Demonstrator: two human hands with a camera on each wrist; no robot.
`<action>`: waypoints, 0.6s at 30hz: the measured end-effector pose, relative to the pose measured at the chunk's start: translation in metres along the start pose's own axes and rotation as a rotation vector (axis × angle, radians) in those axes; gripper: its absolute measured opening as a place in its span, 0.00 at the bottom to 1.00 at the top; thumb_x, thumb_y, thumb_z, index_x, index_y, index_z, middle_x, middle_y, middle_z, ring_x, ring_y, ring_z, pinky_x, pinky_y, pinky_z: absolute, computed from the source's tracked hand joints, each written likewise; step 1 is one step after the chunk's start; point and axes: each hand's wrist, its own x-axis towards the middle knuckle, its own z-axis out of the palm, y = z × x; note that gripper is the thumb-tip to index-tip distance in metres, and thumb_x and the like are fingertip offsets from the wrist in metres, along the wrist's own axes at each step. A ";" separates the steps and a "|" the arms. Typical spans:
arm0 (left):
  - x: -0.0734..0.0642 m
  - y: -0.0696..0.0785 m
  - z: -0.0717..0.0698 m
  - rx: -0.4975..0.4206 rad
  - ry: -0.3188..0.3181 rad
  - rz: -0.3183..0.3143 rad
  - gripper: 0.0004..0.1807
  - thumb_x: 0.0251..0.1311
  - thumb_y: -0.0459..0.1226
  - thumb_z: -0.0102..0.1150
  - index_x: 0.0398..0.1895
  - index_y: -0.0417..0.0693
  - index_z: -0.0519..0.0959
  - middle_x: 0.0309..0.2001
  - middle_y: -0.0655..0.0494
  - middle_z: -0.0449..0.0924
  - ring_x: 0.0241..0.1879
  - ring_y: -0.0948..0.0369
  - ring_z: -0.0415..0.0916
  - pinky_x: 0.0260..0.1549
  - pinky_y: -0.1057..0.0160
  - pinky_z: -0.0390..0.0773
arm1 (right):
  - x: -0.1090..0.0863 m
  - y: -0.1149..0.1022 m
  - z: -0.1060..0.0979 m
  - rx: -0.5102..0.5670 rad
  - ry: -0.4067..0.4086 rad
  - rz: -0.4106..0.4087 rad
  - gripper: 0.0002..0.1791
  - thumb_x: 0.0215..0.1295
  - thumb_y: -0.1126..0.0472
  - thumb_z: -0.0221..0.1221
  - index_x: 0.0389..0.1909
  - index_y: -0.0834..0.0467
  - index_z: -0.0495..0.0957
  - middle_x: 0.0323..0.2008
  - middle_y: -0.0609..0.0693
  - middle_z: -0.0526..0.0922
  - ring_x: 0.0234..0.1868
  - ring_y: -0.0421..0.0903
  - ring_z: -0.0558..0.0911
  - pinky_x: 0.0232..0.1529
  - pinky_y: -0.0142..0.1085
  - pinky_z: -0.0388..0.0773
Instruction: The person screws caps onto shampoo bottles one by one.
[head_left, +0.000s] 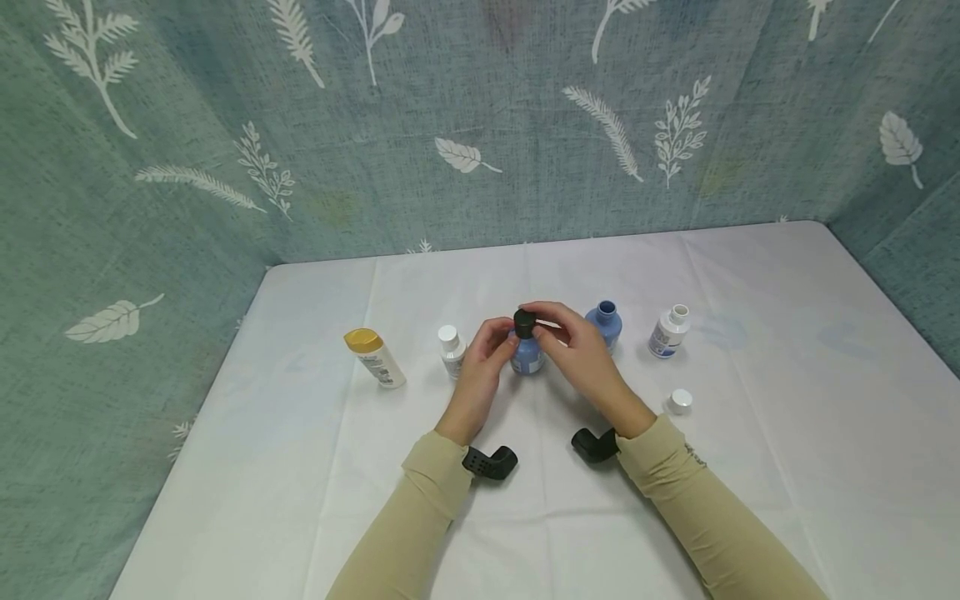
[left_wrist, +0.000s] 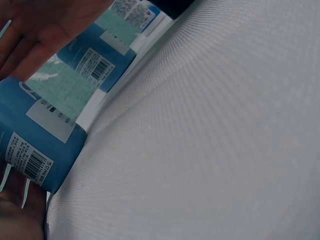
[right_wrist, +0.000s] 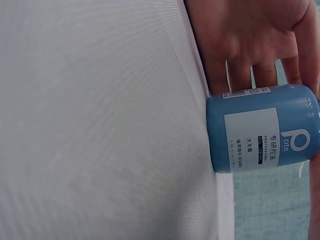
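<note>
A small blue shampoo bottle (head_left: 527,363) stands upright on the white cloth between my hands, a black cap (head_left: 524,323) on its top. My left hand (head_left: 480,371) holds the bottle near its neck, thumb at the shoulder. From the other side my right hand (head_left: 581,354) pinches the black cap with fingers and thumb. The right wrist view shows the blue bottle (right_wrist: 265,130) with its front label, and the left hand's fingers (right_wrist: 240,75) lie behind it. Just beyond the right hand, partly covered by it, stands a second blue bottle (head_left: 606,321), uncapped.
To the right are an uncapped white bottle (head_left: 667,332) and a loose white cap (head_left: 681,402). A white-capped bottle (head_left: 452,354) stands close left of the left hand. Farther left is a cream bottle with a gold cap (head_left: 375,358). A patterned curtain (head_left: 480,125) hangs behind the table.
</note>
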 end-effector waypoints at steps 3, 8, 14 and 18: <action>0.000 0.000 0.000 0.005 0.000 -0.004 0.15 0.62 0.44 0.49 0.51 0.54 0.69 0.54 0.59 0.68 0.59 0.65 0.60 0.58 0.60 0.58 | 0.000 0.000 0.000 -0.011 -0.002 0.003 0.17 0.63 0.68 0.51 0.53 0.60 0.71 0.51 0.53 0.75 0.53 0.45 0.73 0.51 0.36 0.70; 0.000 -0.001 0.000 -0.012 -0.002 0.003 0.15 0.62 0.43 0.50 0.51 0.52 0.69 0.54 0.57 0.68 0.59 0.65 0.59 0.59 0.60 0.57 | -0.001 -0.001 0.000 -0.028 -0.004 0.012 0.18 0.63 0.69 0.50 0.54 0.60 0.70 0.51 0.54 0.75 0.53 0.45 0.73 0.51 0.36 0.69; 0.000 -0.001 0.000 -0.017 -0.003 0.006 0.15 0.62 0.43 0.50 0.51 0.52 0.69 0.54 0.57 0.68 0.59 0.65 0.60 0.59 0.60 0.57 | -0.001 -0.002 -0.001 -0.022 0.001 0.024 0.18 0.62 0.70 0.49 0.54 0.61 0.70 0.51 0.54 0.74 0.54 0.45 0.72 0.52 0.36 0.69; 0.000 0.000 0.000 -0.022 -0.001 0.002 0.15 0.61 0.43 0.50 0.51 0.52 0.69 0.54 0.57 0.68 0.59 0.64 0.60 0.58 0.60 0.58 | 0.000 0.003 -0.001 -0.006 0.009 0.018 0.17 0.62 0.70 0.49 0.53 0.60 0.70 0.51 0.53 0.74 0.54 0.45 0.72 0.51 0.37 0.70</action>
